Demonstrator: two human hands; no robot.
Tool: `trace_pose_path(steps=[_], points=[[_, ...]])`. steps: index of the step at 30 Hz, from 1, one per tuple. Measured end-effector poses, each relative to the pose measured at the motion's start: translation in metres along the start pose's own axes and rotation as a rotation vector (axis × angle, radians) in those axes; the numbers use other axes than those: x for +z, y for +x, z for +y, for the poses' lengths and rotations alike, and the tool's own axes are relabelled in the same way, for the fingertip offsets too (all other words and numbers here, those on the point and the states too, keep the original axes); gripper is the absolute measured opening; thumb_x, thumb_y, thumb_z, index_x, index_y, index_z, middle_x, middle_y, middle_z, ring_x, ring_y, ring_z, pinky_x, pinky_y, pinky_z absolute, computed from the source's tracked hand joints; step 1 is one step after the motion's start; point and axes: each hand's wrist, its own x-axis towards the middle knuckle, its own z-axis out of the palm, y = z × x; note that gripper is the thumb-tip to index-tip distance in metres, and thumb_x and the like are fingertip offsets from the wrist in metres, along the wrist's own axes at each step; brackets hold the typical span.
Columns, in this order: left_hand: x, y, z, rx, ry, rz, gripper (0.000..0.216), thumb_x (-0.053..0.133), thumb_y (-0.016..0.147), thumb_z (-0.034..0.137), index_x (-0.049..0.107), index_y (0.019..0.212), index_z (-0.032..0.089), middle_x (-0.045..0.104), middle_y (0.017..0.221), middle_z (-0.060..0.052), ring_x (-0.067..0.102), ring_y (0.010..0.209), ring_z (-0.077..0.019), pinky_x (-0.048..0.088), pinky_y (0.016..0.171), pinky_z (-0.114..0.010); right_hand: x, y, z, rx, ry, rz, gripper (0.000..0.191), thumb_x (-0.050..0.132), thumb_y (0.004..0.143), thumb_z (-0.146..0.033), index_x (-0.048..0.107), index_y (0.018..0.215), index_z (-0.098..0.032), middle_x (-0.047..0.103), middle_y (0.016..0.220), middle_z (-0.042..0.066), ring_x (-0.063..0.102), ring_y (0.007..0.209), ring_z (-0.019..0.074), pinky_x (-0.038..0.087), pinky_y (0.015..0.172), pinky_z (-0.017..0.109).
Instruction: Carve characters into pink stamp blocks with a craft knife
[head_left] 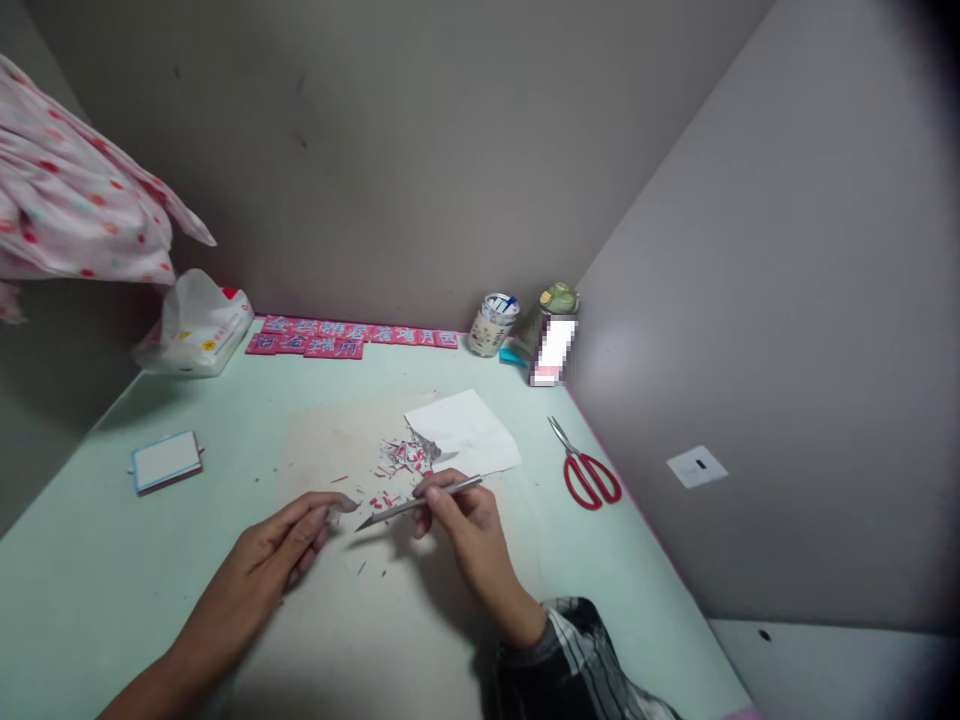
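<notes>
My right hand grips a silver craft knife like a pen, its pointed blade angled down to the left. Across from the blade tip is my left hand, index finger stretched out and the other fingers bent below; I make out nothing held in it. Both hands are over a beige mat. Beyond them lies a pile of red and white paper scraps, partly against a white sheet of paper. Loose bits are scattered around the knife.
Red-handled scissors lie to the right, a small stack of cards to the left. Along the back are a tissue pack, red lettered tiles, a pen jar and a propped phone. Spotted cloth hangs upper left.
</notes>
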Motion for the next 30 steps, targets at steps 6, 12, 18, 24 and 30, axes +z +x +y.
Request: trace_pose_path(steps=[6,12,18,24,30], points=[[0.002,0.0,0.001,0.024,-0.237,-0.042,0.055,0.059,0.094,0.067,0.067,0.127,0.024,0.061,0.076,0.0,0.058,0.08,-0.021,0.044,0.08,-0.034,-0.004,0.002,0.001,0.055,0.08,0.055,0.028,0.078,0.088,-0.048,0.075,0.086,-0.02,0.071,0.068,0.0,0.063,0.058,0.0123,0.052,0.061,0.026],[0.007,0.001,-0.003,0.095,-0.286,-0.096,0.035,0.058,0.099,0.058,0.064,0.106,0.024,0.061,0.076,0.001,0.055,0.073,-0.0178,0.044,0.072,-0.032,-0.001,-0.001,-0.001,0.038,0.092,0.098,0.028,0.079,0.087,-0.047,0.073,0.086,-0.02,0.072,0.07,0.001,0.064,0.059,0.0132,0.053,0.061,0.027],[0.005,0.001,-0.001,0.111,-0.243,-0.113,0.036,0.057,0.099,0.059,0.064,0.105,0.024,0.062,0.077,0.001,0.057,0.073,-0.018,0.046,0.073,-0.033,0.0,-0.002,-0.004,0.017,0.068,0.126,0.028,0.079,0.088,-0.047,0.073,0.085,-0.019,0.072,0.068,0.0,0.064,0.057,0.0126,0.053,0.06,0.026],[0.005,0.0,0.005,0.125,-0.163,-0.114,0.035,0.057,0.098,0.057,0.066,0.104,0.024,0.065,0.073,0.001,0.061,0.072,-0.0184,0.049,0.073,-0.032,0.002,-0.003,-0.006,-0.005,0.054,0.143,0.027,0.08,0.088,-0.045,0.074,0.085,-0.019,0.073,0.068,0.0,0.066,0.059,0.0118,0.055,0.061,0.024],[0.017,-0.007,0.016,0.082,-0.147,0.028,0.033,0.071,0.082,0.052,0.071,0.094,0.022,0.072,0.068,-0.002,0.07,0.071,-0.0212,0.056,0.071,-0.033,0.011,-0.007,-0.005,0.079,0.092,0.091,0.029,0.083,0.084,-0.044,0.071,0.079,-0.018,0.075,0.063,0.001,0.067,0.051,0.0128,0.057,0.056,0.025]])
